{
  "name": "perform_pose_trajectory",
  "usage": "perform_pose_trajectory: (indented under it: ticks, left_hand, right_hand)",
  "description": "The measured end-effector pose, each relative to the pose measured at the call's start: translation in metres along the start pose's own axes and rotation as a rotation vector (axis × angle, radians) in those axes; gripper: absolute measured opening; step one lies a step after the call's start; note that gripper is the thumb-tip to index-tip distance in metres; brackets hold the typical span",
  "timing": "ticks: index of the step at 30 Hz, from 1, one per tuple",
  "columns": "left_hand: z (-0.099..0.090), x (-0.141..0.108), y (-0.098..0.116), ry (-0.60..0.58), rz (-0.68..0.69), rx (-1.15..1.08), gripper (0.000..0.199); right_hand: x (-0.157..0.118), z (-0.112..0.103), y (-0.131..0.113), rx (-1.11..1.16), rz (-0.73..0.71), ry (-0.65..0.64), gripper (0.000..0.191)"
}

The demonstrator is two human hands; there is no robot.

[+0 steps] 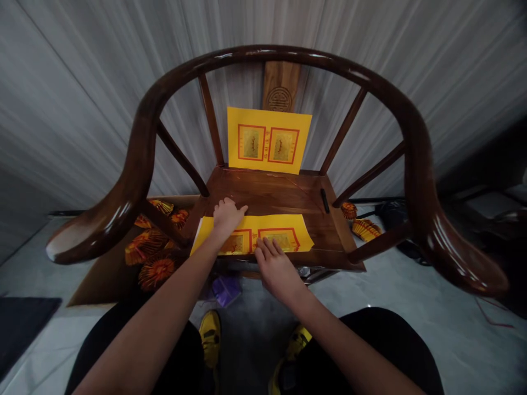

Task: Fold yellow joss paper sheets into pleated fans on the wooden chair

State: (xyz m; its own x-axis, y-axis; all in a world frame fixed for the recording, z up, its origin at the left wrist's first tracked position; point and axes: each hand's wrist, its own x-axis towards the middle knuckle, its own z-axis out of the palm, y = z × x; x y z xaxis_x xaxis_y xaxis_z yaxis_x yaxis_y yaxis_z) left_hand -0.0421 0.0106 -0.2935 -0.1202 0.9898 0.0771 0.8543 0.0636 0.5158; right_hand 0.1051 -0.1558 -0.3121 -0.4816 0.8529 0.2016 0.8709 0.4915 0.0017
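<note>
A yellow sheet with red frames (302, 233) lies across the front of the wooden chair seat (267, 192). My left hand (227, 215) rests at the sheet's upper left part, its thumb stretched out to the right. Near the sheet's middle, at its front edge, my right hand (275, 263) lies on the paper with fingers extended. A second yellow sheet (267, 122), printed with two red-framed gold squares, leans upright against the chair's back. Toward the seat's right side lies a small black object (325, 201).
The chair's curved dark armrest (263, 52) rings the seat on both sides. Left below it, a cardboard box (102, 274) holds red and yellow folded paper ornaments (156, 271); more (366, 229) are at the right. A purple packet (226, 291) lies beneath the seat's front.
</note>
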Motion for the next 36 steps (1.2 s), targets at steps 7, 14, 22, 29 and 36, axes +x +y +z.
perform_pose_trajectory:
  ticks: [7, 14, 22, 29, 36]
  left_hand:
    - [0.025, 0.009, -0.013, 0.021, 0.019, -0.181, 0.009]
    - [0.023, 0.019, -0.018, -0.127, 0.173, -0.6, 0.011]
    - [0.002, -0.011, -0.013, -0.355, 0.459, -0.736, 0.033]
    - [0.011, -0.026, -0.03, -0.419, 0.576, -0.588, 0.013]
    - [0.009, -0.028, -0.029, -0.384, 0.653, -0.538, 0.016]
  right_hand:
    - [-0.006, 0.009, 0.0, 0.019, 0.001, 0.016, 0.032]
    - [-0.004, 0.004, 0.001, 0.105, 0.033, -0.014, 0.034]
    - [-0.003, 0.006, -0.001, 0.125, 0.061, 0.004, 0.032]
    - [-0.004, 0.006, 0.012, 0.138, 0.049, 0.126, 0.018]
    - [0.007, -0.014, 0.026, 0.152, 0.122, 0.14, 0.011]
